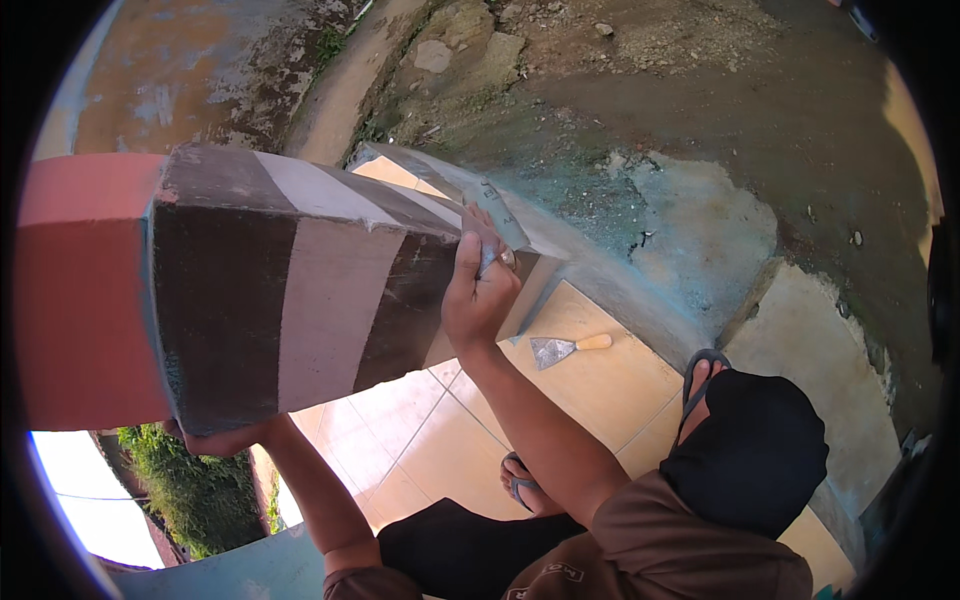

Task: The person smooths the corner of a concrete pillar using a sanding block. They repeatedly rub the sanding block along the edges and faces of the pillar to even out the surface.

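A square pillar (335, 300), painted in dark brown and pale mauve stripes with a salmon section at the left, stretches across the view. My right hand (483, 290) is closed on a bent, worn sheet of sandpaper (508, 222), at the edge between two of the pillar's faces. The thumb lies on the near side, and a ring shows on one finger. At the pillar's lower left edge, my left hand (222, 440) touches the side turned away; most of its fingers are hidden behind it.
On the cream floor tiles (590, 385) lies a scraper (568, 348) with a wooden handle. My sandalled feet (705, 385) stand nearby. A low ledge (620, 270) borders the tiles, with broken concrete (700, 225) and dirt ground beyond. Green shrubs (190, 490) show at lower left.
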`<state>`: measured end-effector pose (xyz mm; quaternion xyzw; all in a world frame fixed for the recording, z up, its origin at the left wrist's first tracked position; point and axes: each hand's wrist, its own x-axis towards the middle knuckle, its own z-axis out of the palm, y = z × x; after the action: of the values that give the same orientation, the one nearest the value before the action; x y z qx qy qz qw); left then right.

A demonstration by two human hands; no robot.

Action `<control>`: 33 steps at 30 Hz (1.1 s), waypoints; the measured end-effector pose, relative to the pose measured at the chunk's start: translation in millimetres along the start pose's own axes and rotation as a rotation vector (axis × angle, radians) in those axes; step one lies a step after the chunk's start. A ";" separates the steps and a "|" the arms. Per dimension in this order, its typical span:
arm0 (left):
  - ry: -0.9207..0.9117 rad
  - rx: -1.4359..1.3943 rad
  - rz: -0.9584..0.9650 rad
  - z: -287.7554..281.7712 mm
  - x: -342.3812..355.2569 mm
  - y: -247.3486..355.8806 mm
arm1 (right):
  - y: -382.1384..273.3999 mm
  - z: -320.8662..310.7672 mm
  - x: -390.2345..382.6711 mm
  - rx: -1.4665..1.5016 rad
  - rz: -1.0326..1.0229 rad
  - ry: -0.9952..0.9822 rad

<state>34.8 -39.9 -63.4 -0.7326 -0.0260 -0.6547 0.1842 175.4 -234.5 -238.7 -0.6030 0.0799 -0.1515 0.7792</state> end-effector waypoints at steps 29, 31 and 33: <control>-0.062 -0.741 -0.628 -14.2 17.5 17.5 | -64.7 27.2 11.4 0.106 -0.196 -0.138; -0.052 -0.568 -0.509 -10.1 13.4 7.9 | -67.4 27.8 -6.4 0.135 -0.202 -0.140; 0.024 -0.384 -0.464 0.8 10.0 22.7 | -60.2 27.9 -54.3 0.144 -0.206 -0.135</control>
<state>43.3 -62.8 -59.1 -0.7208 -0.0661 -0.6808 -0.1119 124.4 -204.6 -176.6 -0.5591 -0.0461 -0.1952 0.8044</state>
